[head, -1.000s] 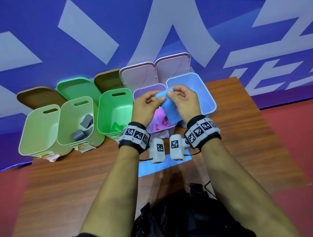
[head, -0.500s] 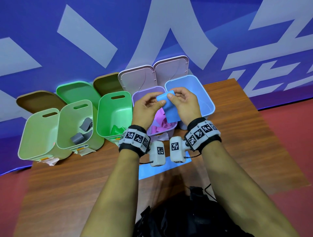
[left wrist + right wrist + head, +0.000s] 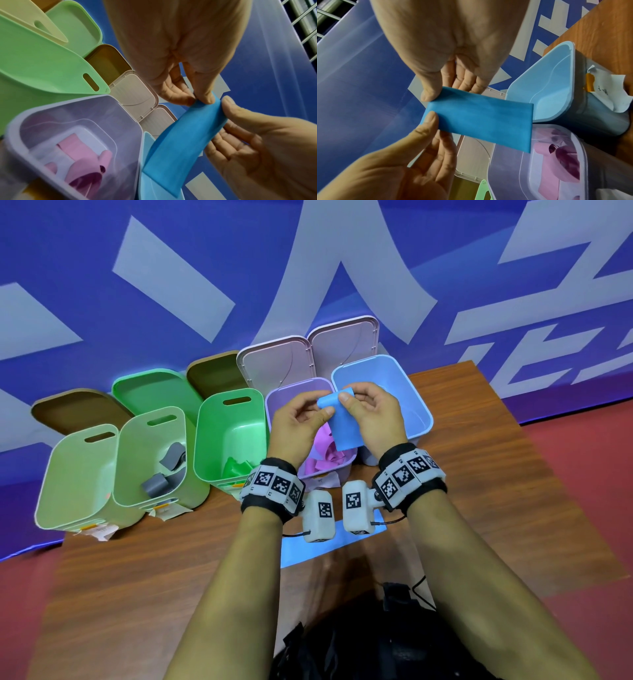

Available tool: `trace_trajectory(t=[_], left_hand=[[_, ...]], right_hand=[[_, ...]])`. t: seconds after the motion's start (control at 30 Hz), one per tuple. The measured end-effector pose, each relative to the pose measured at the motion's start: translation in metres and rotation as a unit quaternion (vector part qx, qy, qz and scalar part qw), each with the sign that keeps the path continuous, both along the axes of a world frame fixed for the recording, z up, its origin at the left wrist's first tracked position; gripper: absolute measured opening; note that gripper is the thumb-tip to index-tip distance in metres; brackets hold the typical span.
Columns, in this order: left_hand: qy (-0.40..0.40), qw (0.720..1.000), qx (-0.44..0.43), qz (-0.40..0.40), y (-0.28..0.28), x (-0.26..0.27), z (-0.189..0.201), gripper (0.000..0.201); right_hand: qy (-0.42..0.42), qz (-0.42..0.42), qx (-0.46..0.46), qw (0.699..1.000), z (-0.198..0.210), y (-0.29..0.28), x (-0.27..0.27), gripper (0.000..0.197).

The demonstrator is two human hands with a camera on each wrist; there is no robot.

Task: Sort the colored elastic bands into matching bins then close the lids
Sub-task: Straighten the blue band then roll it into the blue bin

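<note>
Above purple bin (image 3: 274, 402), both hands pinch blue band (image 3: 344, 426); wrist views show thumbs on top

I see a wooden table (image 3: 496, 474) standing against a blue banner (image 3: 102, 251) with pale grey lettering. Red floor (image 3: 589, 474) shows to the right of the table. A light blue patch (image 3: 308, 549) lies on the tabletop near its front edge, and something black (image 3: 370, 645) sits at the bottom of the head view.
</note>
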State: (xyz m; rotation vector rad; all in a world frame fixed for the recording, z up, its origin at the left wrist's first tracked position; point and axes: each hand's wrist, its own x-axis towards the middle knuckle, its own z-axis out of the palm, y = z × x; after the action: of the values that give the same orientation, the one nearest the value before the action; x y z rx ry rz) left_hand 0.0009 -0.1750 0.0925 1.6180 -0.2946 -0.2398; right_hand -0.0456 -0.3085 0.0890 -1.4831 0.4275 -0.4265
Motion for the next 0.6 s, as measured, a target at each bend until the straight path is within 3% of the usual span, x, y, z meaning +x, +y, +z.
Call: trace_trajectory(t=[0.17, 0.4, 0.6], left_hand=[[0.023, 1.000, -0.001, -0.003, -0.0006, -0.0006, -0.0010, 0.025], [0.032, 0.999, 0.003, 0.013, 0.0005, -0.0018, -0.0033, 0.014], [0.036, 0.999, -0.024, -0.009, -0.0016, -0.0005, 0.0033, 0.036]], right_hand=[[-0.004, 0.028, 0.014, 1.000, -0.0031, -0.0011, -0.0040, 0.024], [-0.029, 0.035, -0.006, 0.999, -0.0008, -0.0013, -0.0055, 0.019], [-0.026, 0.012, -0.010, 1.000, -0.0061, -0.0005, -0.0055, 0.009]])
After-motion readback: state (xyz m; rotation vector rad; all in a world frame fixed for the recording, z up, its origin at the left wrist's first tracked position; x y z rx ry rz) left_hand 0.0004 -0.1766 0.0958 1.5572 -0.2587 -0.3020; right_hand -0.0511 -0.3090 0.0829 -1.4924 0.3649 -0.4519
